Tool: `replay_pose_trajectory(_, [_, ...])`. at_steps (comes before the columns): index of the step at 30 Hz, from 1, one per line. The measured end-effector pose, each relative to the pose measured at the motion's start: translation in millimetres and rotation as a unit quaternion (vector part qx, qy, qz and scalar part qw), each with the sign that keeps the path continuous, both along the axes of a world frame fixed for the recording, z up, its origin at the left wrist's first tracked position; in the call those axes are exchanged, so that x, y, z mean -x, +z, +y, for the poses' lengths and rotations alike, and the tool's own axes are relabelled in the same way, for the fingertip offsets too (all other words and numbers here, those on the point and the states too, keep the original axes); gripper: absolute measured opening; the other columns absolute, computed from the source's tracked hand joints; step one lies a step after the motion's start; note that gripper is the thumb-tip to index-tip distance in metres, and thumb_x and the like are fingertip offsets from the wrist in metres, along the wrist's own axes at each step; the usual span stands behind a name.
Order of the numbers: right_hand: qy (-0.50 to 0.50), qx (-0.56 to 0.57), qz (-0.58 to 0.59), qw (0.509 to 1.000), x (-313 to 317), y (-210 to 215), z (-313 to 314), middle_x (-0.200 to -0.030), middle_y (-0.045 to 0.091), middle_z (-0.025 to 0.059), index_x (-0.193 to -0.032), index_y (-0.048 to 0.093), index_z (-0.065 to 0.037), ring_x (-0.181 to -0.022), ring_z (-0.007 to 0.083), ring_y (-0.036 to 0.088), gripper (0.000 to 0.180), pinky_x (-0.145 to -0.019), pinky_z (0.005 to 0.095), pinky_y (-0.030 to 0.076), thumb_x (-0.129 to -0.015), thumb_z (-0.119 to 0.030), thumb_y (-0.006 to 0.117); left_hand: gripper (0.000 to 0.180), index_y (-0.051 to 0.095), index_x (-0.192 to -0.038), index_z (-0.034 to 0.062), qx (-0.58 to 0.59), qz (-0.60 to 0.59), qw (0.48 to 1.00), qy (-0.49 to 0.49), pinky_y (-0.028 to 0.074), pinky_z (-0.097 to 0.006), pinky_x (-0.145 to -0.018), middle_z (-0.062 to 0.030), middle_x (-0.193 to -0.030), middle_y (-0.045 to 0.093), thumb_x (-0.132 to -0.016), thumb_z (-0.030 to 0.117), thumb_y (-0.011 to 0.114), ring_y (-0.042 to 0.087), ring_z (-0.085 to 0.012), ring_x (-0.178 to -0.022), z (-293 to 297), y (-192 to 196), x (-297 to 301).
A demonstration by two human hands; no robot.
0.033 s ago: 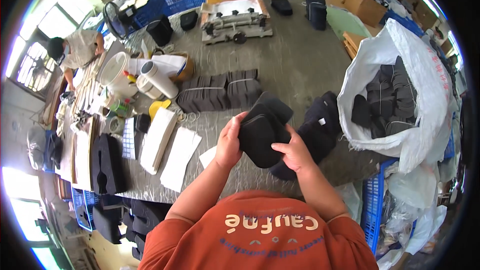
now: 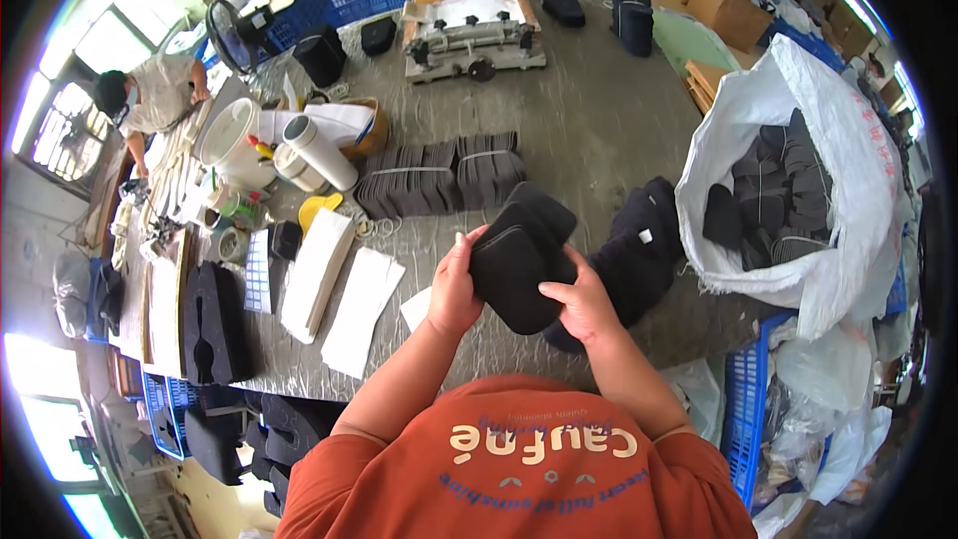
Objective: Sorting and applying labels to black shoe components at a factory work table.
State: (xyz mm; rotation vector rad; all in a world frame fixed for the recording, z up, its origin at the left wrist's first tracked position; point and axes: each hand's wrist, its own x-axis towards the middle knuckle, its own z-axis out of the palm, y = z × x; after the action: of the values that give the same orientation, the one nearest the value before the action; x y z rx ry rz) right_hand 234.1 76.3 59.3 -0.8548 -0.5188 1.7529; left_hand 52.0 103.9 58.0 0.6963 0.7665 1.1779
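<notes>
Holding one black padded case above the near edge of the tabletop, the left hand grips its left side with curled fingers while the right hand closes on its lower right corner. A heap of similar black cases lies just right of the hands. The white sack on the right holds many more. Judged from these quantities, most pieces remain unhandled; the bundled flat stacks lie farther back.
</notes>
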Motion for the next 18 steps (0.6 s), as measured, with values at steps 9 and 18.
replay_pose_trajectory(9, [-0.014, 0.046, -0.046, 0.998, 64, -42, -51, -0.118, 0.056, 0.0159, -0.134, 0.039, 0.001, -0.107, 0.0295, 0.058, 0.063, -0.092, 0.0389, 0.047, -0.075, 0.012, 0.058, 0.055, 0.048, -0.126, 0.0014, 0.086, -0.013, 0.996, 0.028, 0.048, -0.044, -0.091, -0.0147, -0.121, 0.056, -0.097, 0.048, 0.041, 0.057, -0.0278, -0.108, -64, -60, 57])
replay_pose_trajectory(18, [0.006, -0.486, -0.732, 0.477, 96, -49, -90, -0.107, 0.053, 0.007, -0.12, 0.062, -0.023, -0.095, 0.0252, 0.05, 0.043, -0.084, 0.0355, 0.043, -0.078, -0.013, 0.055, 0.094, 0.037, -0.141, 0.01, 0.159, -0.292, 0.917, -0.219, 0.039, -0.064, -0.095, -0.0187, -0.137, 0.045, -0.073, 0.072, 0.056, 0.049, -0.0361, -0.12, -72, -74, 118])
